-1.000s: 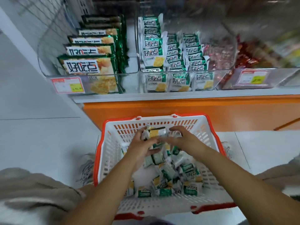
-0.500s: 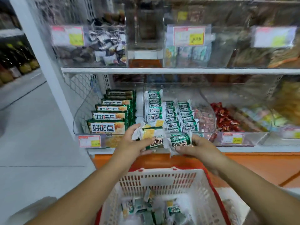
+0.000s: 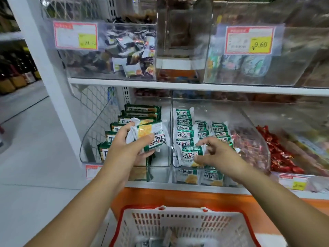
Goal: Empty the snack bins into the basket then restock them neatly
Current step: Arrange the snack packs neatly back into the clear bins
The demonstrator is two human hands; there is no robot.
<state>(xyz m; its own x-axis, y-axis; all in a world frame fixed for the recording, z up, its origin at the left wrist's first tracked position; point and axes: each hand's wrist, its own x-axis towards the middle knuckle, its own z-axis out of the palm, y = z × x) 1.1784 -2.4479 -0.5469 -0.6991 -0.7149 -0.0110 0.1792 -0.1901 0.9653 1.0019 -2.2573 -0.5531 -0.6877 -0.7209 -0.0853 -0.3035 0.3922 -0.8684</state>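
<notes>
Two bare hands are restocking the clear plastic middle bin (image 3: 249, 125) from the white slotted basket with a red rim (image 3: 179, 223).
Small packets stand in upright rows in the bin, faces forward, likely for neatness. The basket sits just below the shelf, within easy reach. As supply, the left hand (image 3: 124, 148) curls round a stack of green-and-white snack packets (image 3: 151, 134); the right hand (image 3: 219, 155) pinches a single packet (image 3: 190, 155) at the bin's front row, seemingly seating it. Pale grey floor (image 3: 26, 166) runs left of the white metal shelf (image 3: 178, 85).

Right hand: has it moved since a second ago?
Yes. The right hand rose out of the basket and forward to the middle bin, pinching a small packet.
</notes>
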